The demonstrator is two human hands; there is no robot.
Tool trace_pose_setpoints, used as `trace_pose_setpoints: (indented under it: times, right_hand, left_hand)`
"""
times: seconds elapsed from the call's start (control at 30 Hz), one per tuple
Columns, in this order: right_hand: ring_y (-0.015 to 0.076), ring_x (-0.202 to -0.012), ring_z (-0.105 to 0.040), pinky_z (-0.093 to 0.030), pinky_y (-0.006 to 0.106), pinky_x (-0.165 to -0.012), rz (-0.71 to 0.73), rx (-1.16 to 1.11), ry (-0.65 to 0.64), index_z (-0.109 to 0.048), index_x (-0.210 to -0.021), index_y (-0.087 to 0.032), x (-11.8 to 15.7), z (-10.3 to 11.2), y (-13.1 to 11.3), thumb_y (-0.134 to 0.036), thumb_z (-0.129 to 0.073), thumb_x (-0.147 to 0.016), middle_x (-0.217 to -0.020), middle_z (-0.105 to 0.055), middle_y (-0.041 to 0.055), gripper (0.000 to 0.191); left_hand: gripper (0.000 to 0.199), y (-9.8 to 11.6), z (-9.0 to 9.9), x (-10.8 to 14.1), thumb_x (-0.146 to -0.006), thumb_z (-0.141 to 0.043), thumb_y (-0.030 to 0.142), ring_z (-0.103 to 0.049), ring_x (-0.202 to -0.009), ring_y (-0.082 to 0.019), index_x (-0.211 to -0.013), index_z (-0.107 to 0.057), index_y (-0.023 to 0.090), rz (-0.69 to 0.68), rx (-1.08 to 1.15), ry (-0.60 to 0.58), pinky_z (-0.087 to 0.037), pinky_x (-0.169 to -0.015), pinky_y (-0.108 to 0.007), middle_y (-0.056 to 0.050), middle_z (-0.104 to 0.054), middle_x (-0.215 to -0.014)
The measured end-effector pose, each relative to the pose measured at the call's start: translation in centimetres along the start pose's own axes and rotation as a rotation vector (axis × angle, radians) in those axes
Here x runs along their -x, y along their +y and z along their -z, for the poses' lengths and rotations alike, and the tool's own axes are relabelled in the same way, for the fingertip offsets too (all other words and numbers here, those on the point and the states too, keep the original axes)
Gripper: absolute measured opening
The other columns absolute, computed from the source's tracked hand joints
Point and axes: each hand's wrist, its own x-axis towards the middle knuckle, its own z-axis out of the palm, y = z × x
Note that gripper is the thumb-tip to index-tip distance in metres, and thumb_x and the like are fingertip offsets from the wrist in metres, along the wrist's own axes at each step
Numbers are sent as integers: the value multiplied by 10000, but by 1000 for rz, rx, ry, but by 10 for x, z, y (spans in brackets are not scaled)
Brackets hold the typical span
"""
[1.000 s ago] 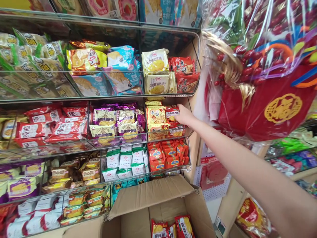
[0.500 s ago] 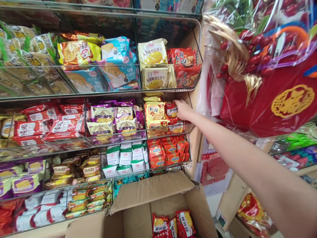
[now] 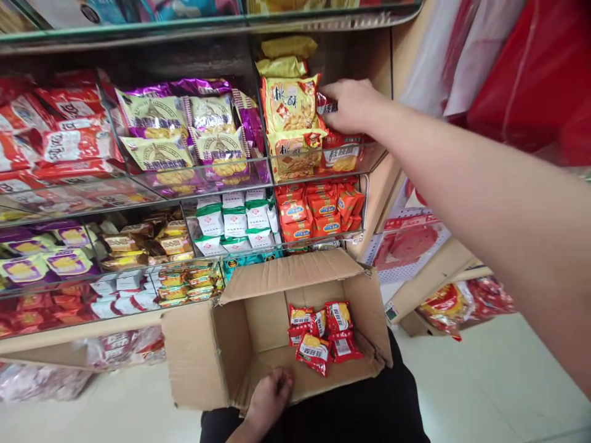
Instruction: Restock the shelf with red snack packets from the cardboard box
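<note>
My right hand [image 3: 351, 104] reaches into the far-right bin of the middle shelf, its fingers closed around a red biscuit packet [image 3: 327, 106] that is partly covered by the hand. Below it stands another red packet [image 3: 341, 154] behind the clear shelf front, and yellow biscuit packets [image 3: 293, 104] are stacked just to the left. My left hand [image 3: 272, 394] is closed on the near rim of an open cardboard box [image 3: 268, 314] at my lap. Several loose red biscuit packets [image 3: 314, 349] lie inside the box, mostly toward its right side.
Purple and cream biscuit packets [image 3: 175, 123] fill the neighbouring bin. Lower shelves hold white-green packets [image 3: 235, 221] and orange-red packets [image 3: 309, 209]. A glass shelf edge [image 3: 207, 31] runs above my right hand. Red wrapped goods [image 3: 517, 80] hang at the right.
The view has tipped down and come closer, bringing my left hand and more of the box into sight. My right hand stays at the same bin, now lower over the red packets.
</note>
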Motion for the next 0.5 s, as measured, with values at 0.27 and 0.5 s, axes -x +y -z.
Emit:
trace_pose_setpoints:
  times: [0.27,0.5]
  right_hand:
    - [375,-1211,-360,-275,454,-902,69,-96,457,-550,-1146,-13,60,19,-12,-342,-273,-764,-1268,-470,178,576]
    - [207,-867,-623,-497,337,-816,235,-595,-446,-638,-957,-389,303,-91,-104,-344,-381,-838,-915,-685,-16,287]
  left_hand:
    - [191,2,3,-2,-766,-433,339,-497,-579,-129,-692,-552,208,24,59,19,-353,-587,-236,28,-546,-584]
    - [146,-7,-1,-3,-744,-486,311,-498,-566,-126,-651,-543,215,77,125,44,-357,-582,-245,38,-532,-556]
